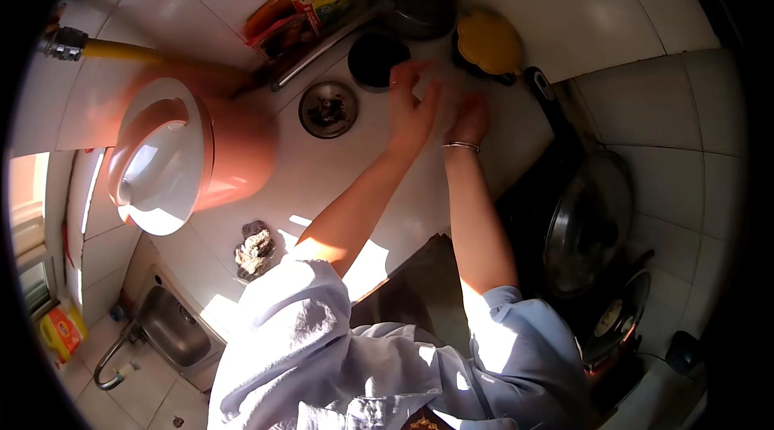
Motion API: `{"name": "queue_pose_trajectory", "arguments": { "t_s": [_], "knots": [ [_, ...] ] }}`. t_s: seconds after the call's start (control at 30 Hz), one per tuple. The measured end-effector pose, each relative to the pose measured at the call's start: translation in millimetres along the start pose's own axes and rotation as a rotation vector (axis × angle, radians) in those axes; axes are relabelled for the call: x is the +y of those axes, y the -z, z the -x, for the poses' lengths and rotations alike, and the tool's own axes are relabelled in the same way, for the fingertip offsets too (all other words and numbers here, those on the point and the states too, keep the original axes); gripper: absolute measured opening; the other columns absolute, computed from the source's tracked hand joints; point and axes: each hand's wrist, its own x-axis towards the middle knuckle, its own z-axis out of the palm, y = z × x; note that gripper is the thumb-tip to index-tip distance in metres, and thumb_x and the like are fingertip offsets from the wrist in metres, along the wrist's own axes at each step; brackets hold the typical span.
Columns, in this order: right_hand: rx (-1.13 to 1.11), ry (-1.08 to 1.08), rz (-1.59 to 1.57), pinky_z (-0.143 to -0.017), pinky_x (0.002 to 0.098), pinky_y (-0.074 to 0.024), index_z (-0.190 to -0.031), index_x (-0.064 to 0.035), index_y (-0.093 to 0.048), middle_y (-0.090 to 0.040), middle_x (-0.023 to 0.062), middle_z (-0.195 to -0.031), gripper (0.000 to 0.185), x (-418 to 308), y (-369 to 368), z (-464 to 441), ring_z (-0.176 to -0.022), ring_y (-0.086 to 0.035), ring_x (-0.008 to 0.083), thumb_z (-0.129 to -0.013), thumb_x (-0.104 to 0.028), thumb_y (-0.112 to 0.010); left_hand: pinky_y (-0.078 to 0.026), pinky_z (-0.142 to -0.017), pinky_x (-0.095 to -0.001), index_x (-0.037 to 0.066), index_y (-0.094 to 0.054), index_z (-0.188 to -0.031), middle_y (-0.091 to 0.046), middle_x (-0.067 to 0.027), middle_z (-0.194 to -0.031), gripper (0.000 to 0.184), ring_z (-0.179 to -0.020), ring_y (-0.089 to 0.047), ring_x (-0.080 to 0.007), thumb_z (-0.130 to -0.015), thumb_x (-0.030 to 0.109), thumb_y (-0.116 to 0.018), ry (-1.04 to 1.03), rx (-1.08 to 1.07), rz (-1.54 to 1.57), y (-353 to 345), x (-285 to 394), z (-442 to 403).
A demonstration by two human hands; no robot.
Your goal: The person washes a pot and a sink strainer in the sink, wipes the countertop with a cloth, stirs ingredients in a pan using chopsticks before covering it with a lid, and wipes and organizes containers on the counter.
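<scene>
Both of my hands reach over the white tiled counter, near its back corner. My left hand has its fingers bent and its thumb apart, with nothing visible between them. It is close to a round black container, and whether it touches it I cannot tell. Just to the right, my right hand, with a bracelet at the wrist, is smeared by motion and its fingers are unclear. Behind it sits a round yellow object on something dark. A small metal dish with dark residue lies left of my hands.
A pink bucket-like container with a white lid stands left. Seasoning pouches lean at the back wall beside a dark pan. A crumpled scrubber lies near a sink. A glass lid is right.
</scene>
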Motion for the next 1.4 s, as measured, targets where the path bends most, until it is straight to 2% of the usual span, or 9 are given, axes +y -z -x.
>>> {"name": "queue_pose_trajectory", "arguments": {
  "t_s": [0.07, 0.17, 0.27, 0.47, 0.67, 1.0, 1.1, 1.2, 1.4],
  "knots": [
    [-0.180, 0.032, 0.149, -0.096, 0.0335, -0.0368, -0.123, -0.0077, -0.051, -0.051, 0.0048, -0.125, 0.038, 15, -29, 28, -0.117, -0.046, 0.0170, -0.092, -0.029, -0.049, -0.041, -0.094, -0.0371, -0.005, -0.049, -0.117, -0.050, -0.0190, -0.127, 0.035, -0.115, -0.051, -0.0299, -0.090, 0.018, -0.057, -0.167, 0.117, -0.317, 46, 13, -20],
    [-0.284, 0.055, 0.205, -0.099, 0.0338, -0.0356, -0.129, -0.0092, -0.047, -0.048, 0.0047, -0.130, 0.040, 42, -61, 39, -0.120, -0.045, 0.0171, -0.094, -0.029, -0.047, -0.042, -0.091, -0.0422, -0.006, -0.048, -0.117, -0.052, -0.0255, -0.117, 0.042, -0.109, -0.050, -0.0392, -0.087, 0.019, -0.061, -0.093, 0.173, -0.594, 77, -16, -63],
    [-0.331, 0.067, 0.199, -0.104, 0.0353, -0.0321, -0.138, -0.0095, -0.038, -0.042, 0.0059, -0.139, 0.047, 56, -61, 34, -0.127, -0.040, 0.0180, -0.097, -0.031, -0.045, -0.041, -0.092, -0.0436, -0.007, -0.048, -0.117, -0.052, -0.0286, -0.114, 0.043, -0.108, -0.049, -0.0417, -0.088, 0.022, -0.060, 0.221, -0.004, -0.474, 86, -8, -60],
    [-0.357, 0.086, 0.319, -0.106, 0.0329, -0.0299, -0.140, -0.0091, -0.036, -0.040, 0.0060, -0.141, 0.049, 43, -17, 60, -0.128, -0.039, 0.0165, -0.097, -0.032, -0.044, -0.047, -0.088, -0.0441, -0.005, -0.039, -0.131, -0.048, -0.0271, -0.122, 0.053, -0.113, -0.049, -0.0390, -0.087, 0.016, -0.060, 0.052, -0.122, -0.654, 104, -24, 25],
    [-0.412, 0.005, 0.454, -0.100, 0.0315, -0.0361, -0.125, -0.0028, -0.053, -0.054, 0.0094, -0.128, 0.046, 26, -4, 84, -0.117, -0.050, 0.0190, -0.098, -0.036, -0.037, -0.054, -0.085, -0.0339, -0.001, -0.029, -0.138, -0.033, -0.0219, -0.136, 0.064, -0.121, -0.045, -0.0338, -0.082, -0.003, -0.057, 0.191, -0.069, -0.264, 109, -5, 82],
    [-0.572, -0.059, 0.418, -0.100, 0.0290, -0.0345, -0.121, -0.0049, -0.059, -0.058, 0.0052, -0.122, 0.050, 16, -8, 84, -0.115, -0.050, 0.0142, -0.099, -0.042, -0.033, -0.055, -0.085, -0.0360, -0.003, -0.027, -0.138, -0.030, -0.0214, -0.138, 0.073, -0.121, -0.045, -0.0335, -0.076, -0.001, -0.065, 0.185, -0.119, -0.298, 108, -8, 88],
    [-0.627, 0.024, 0.445, -0.094, 0.0324, -0.0398, -0.109, -0.0095, -0.066, -0.061, 0.0098, -0.113, 0.040, 12, -6, 86, -0.108, -0.054, 0.0202, -0.097, -0.038, -0.040, -0.050, -0.092, -0.0393, -0.003, -0.027, -0.139, -0.029, -0.0231, -0.139, 0.080, -0.123, -0.042, -0.0373, -0.073, 0.006, -0.070, 0.175, -0.140, -0.391, 108, -6, 87],
    [-0.644, 0.897, 0.974, -0.098, 0.0389, -0.0367, -0.100, -0.0118, -0.070, -0.057, 0.0124, -0.118, 0.029, 28, 14, 72, -0.116, -0.047, 0.0274, -0.093, -0.033, -0.051, -0.041, -0.099, -0.0418, -0.003, -0.027, -0.140, -0.028, -0.0252, -0.140, 0.087, -0.126, -0.038, -0.0410, -0.069, 0.014, -0.075, 0.035, -0.202, -0.704, 108, 2, 84],
    [-0.744, 1.285, 1.332, -0.103, 0.0518, -0.0281, -0.082, -0.0124, -0.071, -0.050, 0.0095, -0.128, 0.012, 5, 28, 107, -0.123, -0.040, 0.0298, -0.083, -0.021, -0.063, -0.038, -0.101, -0.0426, -0.005, -0.027, -0.139, -0.032, -0.0265, -0.140, 0.091, -0.126, -0.037, -0.0409, -0.067, 0.019, -0.078, -0.030, -0.187, -0.749, 106, -2, 80]
  ]
}}
